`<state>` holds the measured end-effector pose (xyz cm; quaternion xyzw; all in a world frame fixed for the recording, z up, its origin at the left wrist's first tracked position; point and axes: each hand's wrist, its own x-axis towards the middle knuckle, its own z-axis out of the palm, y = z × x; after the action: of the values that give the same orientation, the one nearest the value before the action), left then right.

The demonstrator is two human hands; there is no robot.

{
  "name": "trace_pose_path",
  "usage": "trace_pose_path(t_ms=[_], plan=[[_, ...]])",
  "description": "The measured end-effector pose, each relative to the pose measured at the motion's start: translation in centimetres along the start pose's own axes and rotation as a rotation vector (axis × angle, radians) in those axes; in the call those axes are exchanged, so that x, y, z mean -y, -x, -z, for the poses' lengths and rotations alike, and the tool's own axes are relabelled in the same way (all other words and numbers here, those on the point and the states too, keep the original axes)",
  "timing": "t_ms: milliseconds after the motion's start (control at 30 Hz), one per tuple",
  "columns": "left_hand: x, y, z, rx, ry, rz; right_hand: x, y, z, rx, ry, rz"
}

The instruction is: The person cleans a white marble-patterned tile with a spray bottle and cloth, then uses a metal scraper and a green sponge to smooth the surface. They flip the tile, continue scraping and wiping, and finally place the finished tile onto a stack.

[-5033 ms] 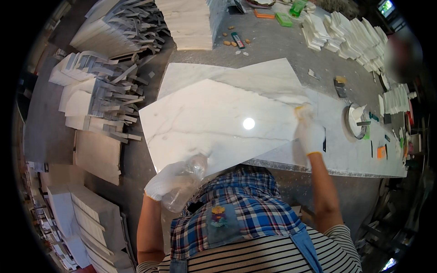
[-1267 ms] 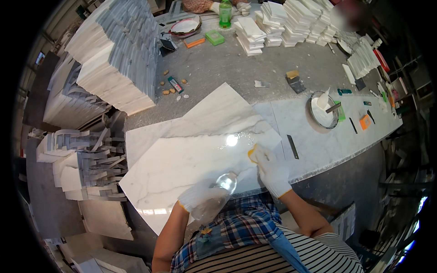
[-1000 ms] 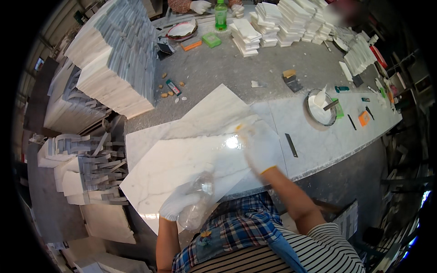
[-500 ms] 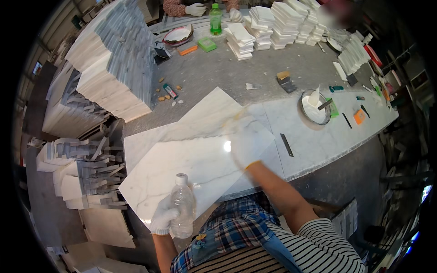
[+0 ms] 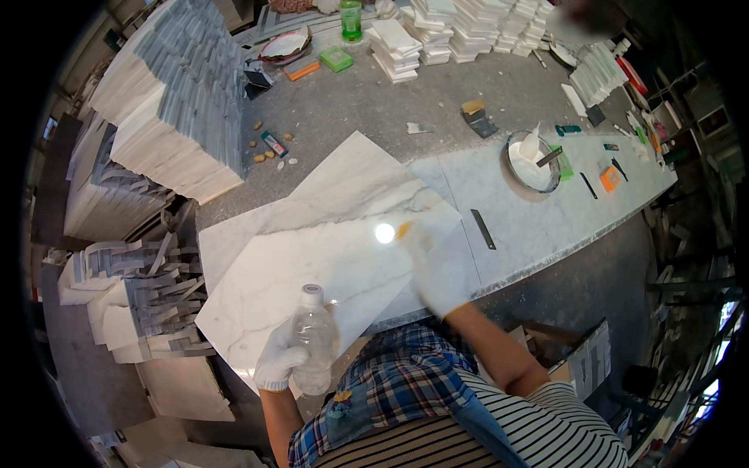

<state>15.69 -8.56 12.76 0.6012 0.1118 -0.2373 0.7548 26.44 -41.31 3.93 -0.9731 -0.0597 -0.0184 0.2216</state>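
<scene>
My left hand (image 5: 278, 360) wears a white knit glove and is closed round a clear plastic bottle (image 5: 314, 343) with a whitish cap, cap end up, at the near edge of a white marble slab (image 5: 265, 269). The slab has grey veins and lies at an angle over a larger pale marble surface. Over the slab's right side is my right hand (image 5: 438, 273), also in a white glove and blurred by motion. A small yellow piece (image 5: 403, 230) shows at its fingertips, too smeared to name. A bright round glare sits beside it.
Thin marble slabs (image 5: 175, 109) stand stacked at the left. To the right are a bowl of white paste (image 5: 534, 164), a dark flat blade (image 5: 483, 229) and an orange block (image 5: 608, 179). White tile stacks (image 5: 394, 47) and a green bottle (image 5: 351, 21) stand at the back.
My right hand has moved nearer to me and slightly right, the yellow piece with it. My left hand still holds the bottle. The whole view has shifted a little.
</scene>
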Motion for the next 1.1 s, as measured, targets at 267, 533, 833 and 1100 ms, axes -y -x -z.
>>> trace_pose_path(t_ms=[267,533,833,1100], plan=[[-1.6,-0.8,-1.5,0.023,-0.027,-0.007,-3.2,-0.6,1.8,0.046,-0.055,0.061],[-1.5,-2.7,-1.9,-0.026,-0.050,-0.011,2.8,3.6,-2.3,0.044,-0.209,0.409],[-1.8,-3.4,-2.0,-0.061,-0.016,0.039,-1.3,1.5,1.5,-0.137,-0.007,0.300],[-1.2,-3.2,-2.1,-0.056,-0.055,0.038,-5.2,0.8,1.7,0.083,-0.062,0.136]])
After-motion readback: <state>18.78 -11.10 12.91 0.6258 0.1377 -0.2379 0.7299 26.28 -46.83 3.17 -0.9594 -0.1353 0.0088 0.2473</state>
